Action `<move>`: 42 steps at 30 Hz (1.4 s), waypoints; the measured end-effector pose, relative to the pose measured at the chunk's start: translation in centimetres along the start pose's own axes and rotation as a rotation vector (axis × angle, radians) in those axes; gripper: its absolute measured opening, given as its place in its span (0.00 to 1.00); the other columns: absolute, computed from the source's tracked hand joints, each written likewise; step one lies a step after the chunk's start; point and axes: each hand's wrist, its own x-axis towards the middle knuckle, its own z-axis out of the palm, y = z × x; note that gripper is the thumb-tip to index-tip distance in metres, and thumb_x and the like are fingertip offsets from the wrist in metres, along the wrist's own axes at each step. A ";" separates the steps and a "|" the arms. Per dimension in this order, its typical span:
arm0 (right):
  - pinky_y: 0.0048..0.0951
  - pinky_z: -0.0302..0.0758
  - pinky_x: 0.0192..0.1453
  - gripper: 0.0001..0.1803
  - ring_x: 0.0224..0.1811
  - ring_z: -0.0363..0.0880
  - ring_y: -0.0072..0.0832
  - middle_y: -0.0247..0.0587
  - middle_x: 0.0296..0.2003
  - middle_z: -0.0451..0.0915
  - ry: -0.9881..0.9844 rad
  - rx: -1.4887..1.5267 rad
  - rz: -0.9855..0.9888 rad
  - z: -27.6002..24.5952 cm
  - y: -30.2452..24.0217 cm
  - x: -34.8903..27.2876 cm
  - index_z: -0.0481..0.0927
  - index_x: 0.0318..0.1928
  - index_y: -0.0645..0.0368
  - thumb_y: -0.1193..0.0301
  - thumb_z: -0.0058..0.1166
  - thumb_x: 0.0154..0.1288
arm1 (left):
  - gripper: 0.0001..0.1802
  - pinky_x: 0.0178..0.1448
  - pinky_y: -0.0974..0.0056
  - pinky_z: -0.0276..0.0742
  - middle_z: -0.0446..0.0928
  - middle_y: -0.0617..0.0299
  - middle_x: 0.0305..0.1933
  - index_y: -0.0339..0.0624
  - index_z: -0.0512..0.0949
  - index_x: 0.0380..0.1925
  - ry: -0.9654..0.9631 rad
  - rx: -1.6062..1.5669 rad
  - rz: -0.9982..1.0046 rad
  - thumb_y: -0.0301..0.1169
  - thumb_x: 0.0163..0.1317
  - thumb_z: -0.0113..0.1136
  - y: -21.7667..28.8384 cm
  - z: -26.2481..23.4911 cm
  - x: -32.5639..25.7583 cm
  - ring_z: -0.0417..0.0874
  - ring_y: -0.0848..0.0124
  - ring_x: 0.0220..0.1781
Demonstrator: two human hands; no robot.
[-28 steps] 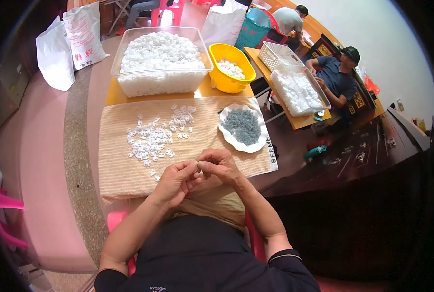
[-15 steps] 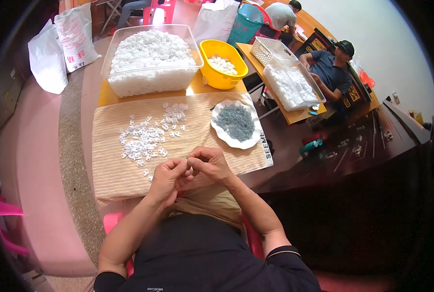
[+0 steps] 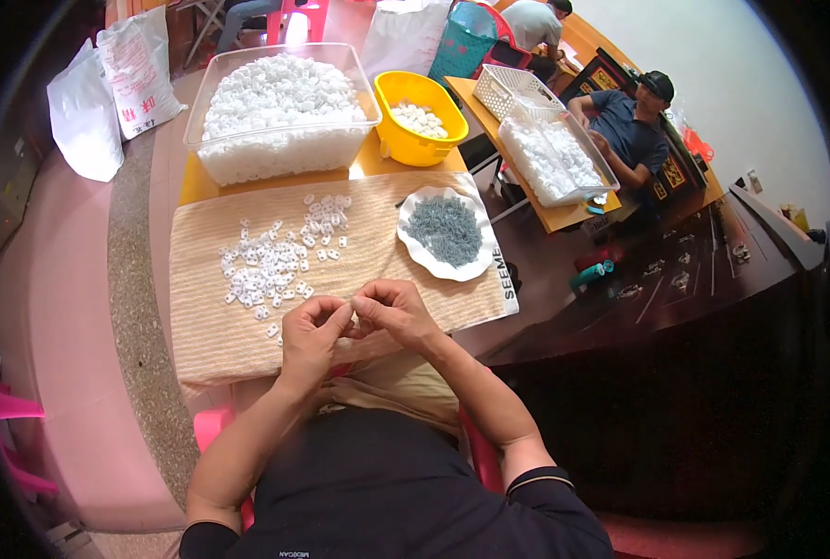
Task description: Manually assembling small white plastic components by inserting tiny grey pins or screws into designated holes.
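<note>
My left hand (image 3: 317, 334) and my right hand (image 3: 394, 315) meet fingertip to fingertip over the near edge of the striped cloth (image 3: 201, 326). Both are closed in a pinch; whatever lies between the fingers is too small and covered to make out. Just beyond my left hand, small white plastic pieces with holes (image 3: 264, 265) are spread loosely on the cloth. A white scalloped plate (image 3: 450, 272) beyond my right hand holds a heap of small grey-green parts (image 3: 445, 231).
A large clear tub (image 3: 283, 168) full of white pieces stands at the table's back, beside a yellow basin (image 3: 415, 144). On another table to the right are a clear bin (image 3: 555, 163) and a white basket (image 3: 513, 91); a person (image 3: 631, 130) sits there. White sacks (image 3: 136, 79) stand far left.
The view has shifted slightly, so the table and its contents sit a little further left and higher. My hands stay pinched together, with the left wrist turned a little.
</note>
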 end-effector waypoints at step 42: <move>0.16 0.73 0.35 0.07 0.29 0.75 0.15 0.31 0.29 0.78 0.061 -0.083 0.044 0.0 2.2 0.4 0.76 0.40 0.65 0.72 0.52 0.70 | 0.11 0.46 0.69 0.84 0.81 0.55 0.38 0.31 0.76 0.45 0.052 -0.376 -0.289 0.22 0.63 0.59 -0.1 -1.2 0.7 0.84 0.71 0.37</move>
